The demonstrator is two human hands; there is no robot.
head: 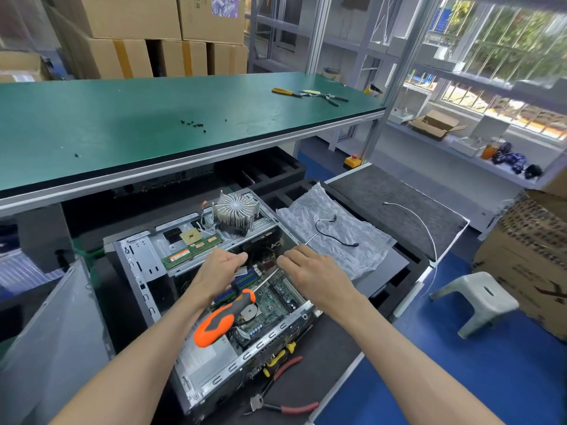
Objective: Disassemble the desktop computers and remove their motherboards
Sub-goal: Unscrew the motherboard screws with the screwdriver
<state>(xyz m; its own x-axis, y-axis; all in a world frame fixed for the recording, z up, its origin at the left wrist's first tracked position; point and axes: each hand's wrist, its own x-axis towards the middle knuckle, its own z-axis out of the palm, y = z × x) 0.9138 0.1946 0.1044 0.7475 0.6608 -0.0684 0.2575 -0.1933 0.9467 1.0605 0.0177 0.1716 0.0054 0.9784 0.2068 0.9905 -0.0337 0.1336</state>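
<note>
An open desktop case (pixel 144 265) lies on its side on black foam. Its green motherboard (pixel 276 297) shows inside. My left hand (pixel 221 268) reaches into the case with its fingers bent down, and the fingertips are hidden. My right hand (pixel 310 271) is over the case's far rim, with its fingers curled over the shaft of a long screwdriver. The screwdriver's orange and black handle (pixel 222 317) sticks out below my left wrist, and its tip pokes out beyond my right hand. A RAM stick (pixel 193 251) and a finned heatsink (pixel 234 211) lie on the case's upper frame.
Pliers (pixel 283 407) and yellow-handled cutters (pixel 277 358) lie beside the case's near end. The grey side panel (pixel 58 326) leans at the left. Bubble wrap (pixel 334 237) with a black cable lies to the right. Loose screws (pixel 193 124) and hand tools (pixel 310 95) sit on the green bench. A white stool (pixel 478 299) stands at the right.
</note>
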